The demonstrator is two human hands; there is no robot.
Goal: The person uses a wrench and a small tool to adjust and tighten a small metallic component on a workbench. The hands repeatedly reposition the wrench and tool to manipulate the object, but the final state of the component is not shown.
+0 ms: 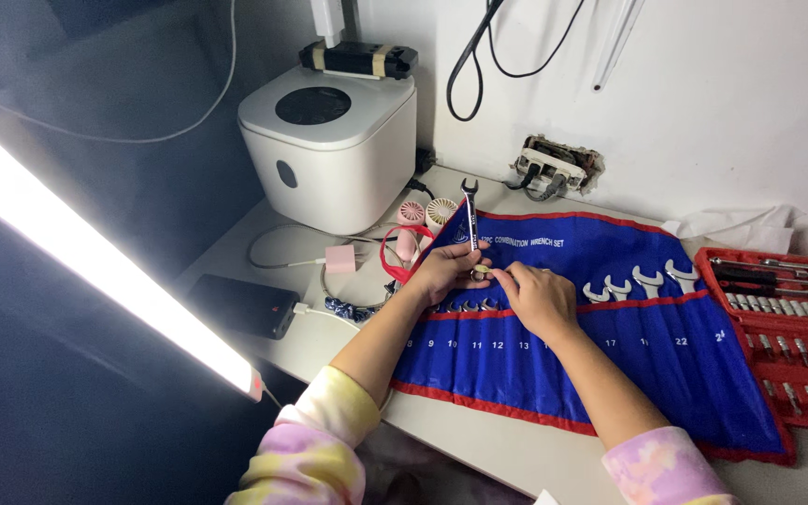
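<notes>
A blue wrench roll (610, 309) with red trim lies open on the white table, several silver wrenches sticking out of its pockets. My left hand (443, 271) holds a slim combination wrench (468, 210) upright, its open jaw pointing up. My right hand (540, 297) rests on the roll just right of the left hand, fingertips pinching the wrench's lower ring end between both hands. Three larger wrenches (635, 281) stand in pockets to the right of my right hand.
A white round-topped appliance (329, 145) stands at the back left. Pink small items and cables (395, 248) lie beside it. A black power bank (243, 305) sits near the left edge. A red socket set case (783, 327) lies at right. A bright light bar (95, 257) runs along the left.
</notes>
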